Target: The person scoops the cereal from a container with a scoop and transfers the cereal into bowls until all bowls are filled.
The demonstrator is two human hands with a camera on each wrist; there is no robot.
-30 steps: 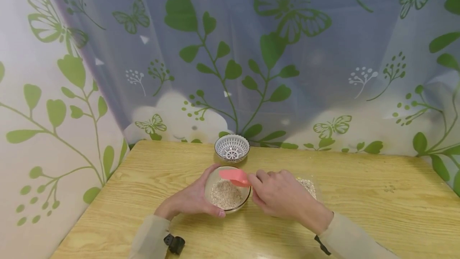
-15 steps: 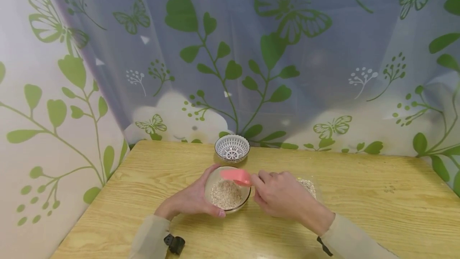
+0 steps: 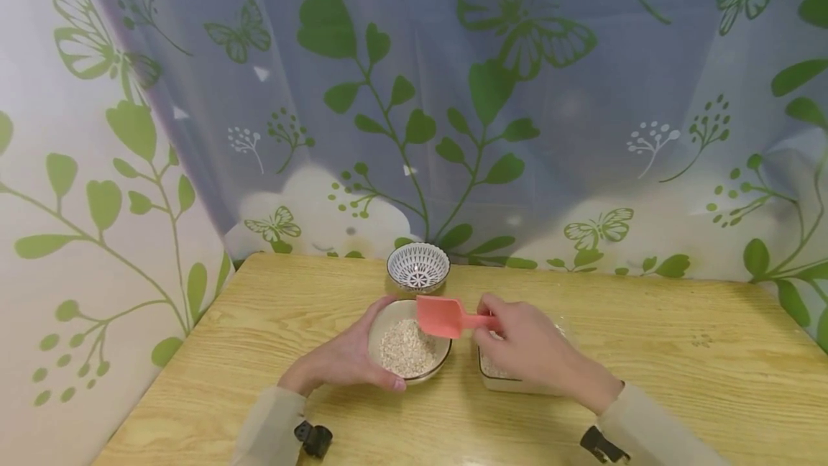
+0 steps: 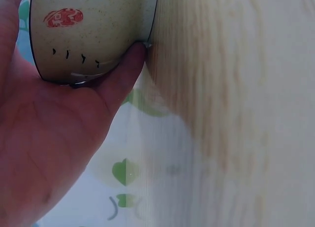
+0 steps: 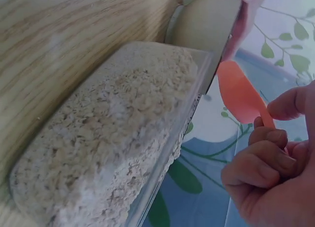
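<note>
My left hand (image 3: 346, 354) grips a cream bowl (image 3: 380, 329) with a dark rim, thumb at the near side and fingers round the far left. A heap of oats (image 3: 406, 352) lies inside. In the left wrist view the bowl's outer wall (image 4: 108, 30) has a red stamp mark, and the thumb presses against it. My right hand (image 3: 533, 344) pinches the handle of a pink scoop (image 3: 440, 318), whose blade hangs over the bowl's right rim. Under that hand stands a rectangular container (image 3: 517, 385), partly hidden; the right wrist view shows its clear wall (image 5: 108, 104) with oats behind.
Behind the held bowl stands a small black-and-white patterned bowl (image 3: 418, 268). The wooden table (image 3: 679, 365) ends at a curtain (image 3: 569, 128) printed with leaves and butterflies. Black straps sit at both wrists.
My right hand has moved right and turned the scoop, so its blade now shows broad side up, farther right over the rim. More of the rectangular container shows. The left hand stays put.
</note>
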